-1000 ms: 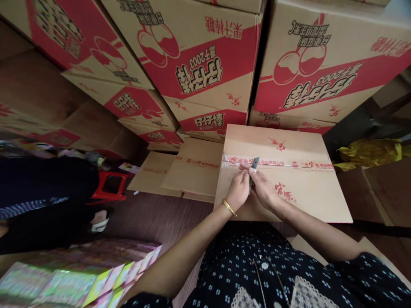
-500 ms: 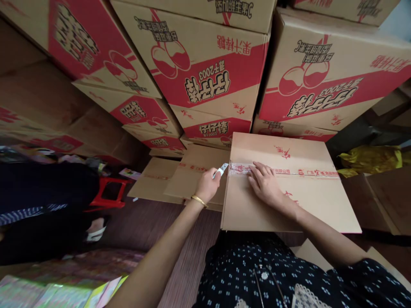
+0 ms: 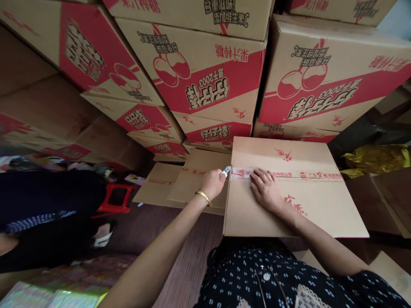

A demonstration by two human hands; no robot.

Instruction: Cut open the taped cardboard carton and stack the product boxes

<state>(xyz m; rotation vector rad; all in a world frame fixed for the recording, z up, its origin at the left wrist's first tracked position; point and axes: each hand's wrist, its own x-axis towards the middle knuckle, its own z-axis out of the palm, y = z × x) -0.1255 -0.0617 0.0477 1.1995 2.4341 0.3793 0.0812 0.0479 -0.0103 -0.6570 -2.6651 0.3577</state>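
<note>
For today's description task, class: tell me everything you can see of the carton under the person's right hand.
The carton looks like tan cardboard, with its taped face up and a closed seam running across it. Printed tape covers the seam, shiny at its left end; red characters stand on both sides. It sits before the person, near stacked boxes. The right hand rests on top, fingers at the tape. The left hand's knife is at its left edge; contact is unclear.
</note>
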